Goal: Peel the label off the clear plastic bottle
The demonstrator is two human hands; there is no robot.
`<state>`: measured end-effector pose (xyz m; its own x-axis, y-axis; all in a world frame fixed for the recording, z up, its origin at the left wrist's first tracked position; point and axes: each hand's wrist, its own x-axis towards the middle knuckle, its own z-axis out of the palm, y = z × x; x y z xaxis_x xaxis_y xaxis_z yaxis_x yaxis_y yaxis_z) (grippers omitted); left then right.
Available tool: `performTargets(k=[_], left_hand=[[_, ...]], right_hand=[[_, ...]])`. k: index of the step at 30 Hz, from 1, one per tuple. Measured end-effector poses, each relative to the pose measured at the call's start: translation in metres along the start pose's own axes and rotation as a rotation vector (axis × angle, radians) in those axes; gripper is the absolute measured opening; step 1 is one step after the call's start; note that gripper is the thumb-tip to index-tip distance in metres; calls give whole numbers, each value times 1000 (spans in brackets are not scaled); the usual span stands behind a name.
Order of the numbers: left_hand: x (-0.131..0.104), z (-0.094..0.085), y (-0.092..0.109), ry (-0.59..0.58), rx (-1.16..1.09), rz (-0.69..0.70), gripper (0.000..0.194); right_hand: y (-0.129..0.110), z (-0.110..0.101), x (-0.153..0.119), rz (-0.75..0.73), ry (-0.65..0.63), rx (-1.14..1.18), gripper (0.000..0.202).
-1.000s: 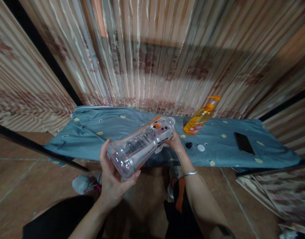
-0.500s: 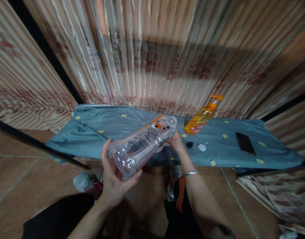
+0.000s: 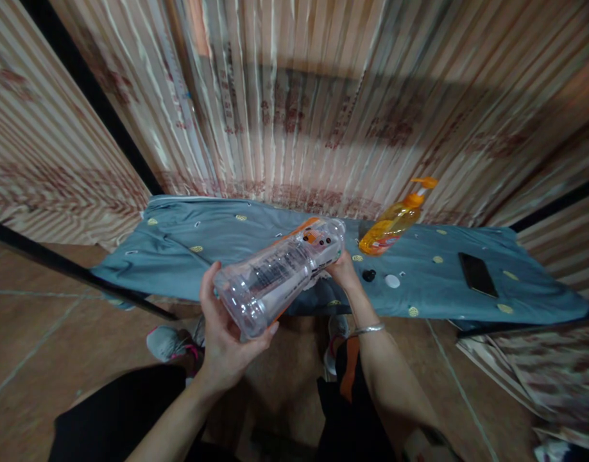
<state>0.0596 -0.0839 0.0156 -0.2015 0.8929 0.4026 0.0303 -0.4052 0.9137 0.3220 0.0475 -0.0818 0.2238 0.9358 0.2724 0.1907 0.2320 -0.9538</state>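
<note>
A clear plastic bottle (image 3: 275,276) with an orange and printed label is held tilted across my front, its mouth toward the far right and its base toward me. My left hand (image 3: 227,337) wraps round the base end, thumb and fingers on opposite sides. Under the neck end, my right hand (image 3: 341,268) grips the bottle; most of its fingers are hidden behind it. Something whitish shows beneath the bottle by my right hand, too covered to name. To the right stands a pump bottle (image 3: 388,230) of orange liquid with an orange pump head.
The blue-grey cloth (image 3: 179,256) covers a narrow surface. On it lie a small black piece (image 3: 369,275), a white disc (image 3: 392,281) and a dark phone (image 3: 477,274). Striped curtains (image 3: 294,115) hang behind, and dark poles (image 3: 92,96) slant at the sides.
The view has shifted slightly, so everything sits a little further right and up. Both hands keep the same hold on the plastic bottle.
</note>
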Motion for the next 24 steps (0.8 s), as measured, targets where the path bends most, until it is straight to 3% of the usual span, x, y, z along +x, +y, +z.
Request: performTargets(k=[8, 13, 24], left_hand=[[0, -1, -5, -32, 14, 55, 103], [1, 1, -3, -30, 1, 18, 104], [0, -2, -5, -29, 43, 60, 104]], right_hand=[[-1, -3, 0, 24, -15, 8, 72], [-1, -2, 1, -10, -19, -18, 80], [2, -1, 2, -6, -7, 13, 66]])
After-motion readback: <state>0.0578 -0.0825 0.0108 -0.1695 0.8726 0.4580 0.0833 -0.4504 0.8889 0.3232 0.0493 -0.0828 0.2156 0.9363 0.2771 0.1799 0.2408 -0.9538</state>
